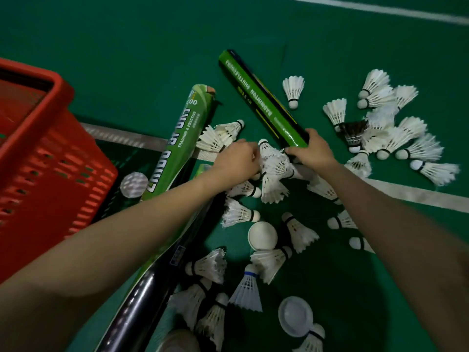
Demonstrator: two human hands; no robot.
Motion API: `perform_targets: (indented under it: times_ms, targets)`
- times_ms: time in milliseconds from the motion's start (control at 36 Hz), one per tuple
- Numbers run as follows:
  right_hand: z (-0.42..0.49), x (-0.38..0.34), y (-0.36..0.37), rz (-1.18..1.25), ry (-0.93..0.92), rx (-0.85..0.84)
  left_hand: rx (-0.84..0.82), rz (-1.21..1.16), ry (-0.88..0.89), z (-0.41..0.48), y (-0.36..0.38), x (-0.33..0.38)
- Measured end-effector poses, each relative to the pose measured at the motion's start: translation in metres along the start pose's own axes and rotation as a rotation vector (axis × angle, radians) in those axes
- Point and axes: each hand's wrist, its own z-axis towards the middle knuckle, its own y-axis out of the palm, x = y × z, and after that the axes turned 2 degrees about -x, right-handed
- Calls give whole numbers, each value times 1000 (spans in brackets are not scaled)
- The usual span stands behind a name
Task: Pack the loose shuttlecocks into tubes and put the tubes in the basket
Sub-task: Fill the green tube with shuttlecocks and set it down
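Right hand [314,151]: curled round the near end of the held tube [264,102], a green-and-black tube lying on the floor and slanting away to the far left.
Left hand [236,161]: fingers curled on the shuttlecock stack [275,161], whose feathers sit at the held tube's near mouth, just beside the right hand. I cannot tell if any of it is inside.
Between the arms: loose shuttlecocks [247,288] lie scattered on the floor [127,47], with a white cap [262,236] among them and a second cap [295,316] nearer.
Right side: the right heap [388,133] of shuttlecocks, one of them black-feathered [352,130], crowds the floor just right of the held tube.
Left side: the green tube [182,138] runs under the left forearm, and the black tube [142,301] lies beside it, nearer. Both lie between the hands and the basket.
Basket [50,102]: red, at the left edge and cut by it, well apart from the held tube.
Open room: bare floor beyond the tubes' far ends, up to the far white line [380,8]. A near white line [418,196] passes under the right forearm.
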Motion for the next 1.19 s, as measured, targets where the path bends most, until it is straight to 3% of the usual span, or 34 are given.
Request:
perform_targets:
  times_ms: [139,333,417,556,722,889,944,1028,1111,1194]
  targets:
    - [-17,-7,-36,742,106,-82,32,-386,-105,17,2,26]
    - [-50,11,-84,1104,83,-120,-123,-1155,-375,51,2,89]
    - [-69,23,-94,1059,73,-158,-188,-1344,-375,64,1,114]
    - [-96,62,-104,831,60,-252,-255,-1466,-265,71,4,147]
    - [-116,105,-110,582,63,-210,-411,-1510,-256,58,36,161]
    - [-125,104,-117,250,-11,-159,-503,-1620,-247,23,73,166]
    - [-131,110,-123,103,-31,-153,-470,-1603,-241,18,73,157]
    - [-143,126,-134,-37,-71,-155,-277,-1702,-267,17,64,138]
    - [-148,142,-133,-171,-44,-134,-66,-1829,-388,21,55,119]
    - [-146,149,-122,-403,-99,-48,14,-1864,-450,18,53,115]
